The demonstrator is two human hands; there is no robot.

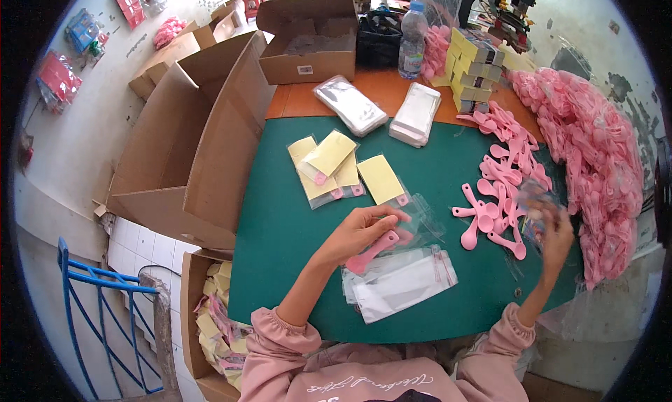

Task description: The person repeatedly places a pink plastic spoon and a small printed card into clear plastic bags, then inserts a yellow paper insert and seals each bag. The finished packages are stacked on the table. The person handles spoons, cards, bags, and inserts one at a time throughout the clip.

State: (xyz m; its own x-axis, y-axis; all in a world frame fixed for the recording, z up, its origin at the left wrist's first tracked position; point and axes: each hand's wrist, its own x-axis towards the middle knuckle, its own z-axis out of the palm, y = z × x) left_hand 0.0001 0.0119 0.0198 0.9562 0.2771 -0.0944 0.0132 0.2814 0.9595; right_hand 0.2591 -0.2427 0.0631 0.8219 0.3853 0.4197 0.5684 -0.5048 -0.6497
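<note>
My left hand [360, 233] is closed, with a pink measuring spoon [372, 254] pinched by its handle, bowl pointing down and left. Beneath it lies a spread stack of clear plastic bags [402, 290] near the table's front edge. My right hand [555, 235] is at the right side, smeared by motion, beside a loose heap of pink spoons [500, 199]. A blurred clear plastic piece [535, 195] shows at its fingers; whether they grip it I cannot tell. Left of centre lie several bags with yellow cards and pink spoons [329, 157]; another such packet [381, 179] is beside them.
Two stacks of clear bags [350, 104] [415, 115] lie at the back. Behind them stand a water bottle [412, 41], bundled cards [476, 66] and an open carton [308, 41]. Bagged pink spoons [595, 164] pile at the right. A carton of packets [192, 318] stands lower left.
</note>
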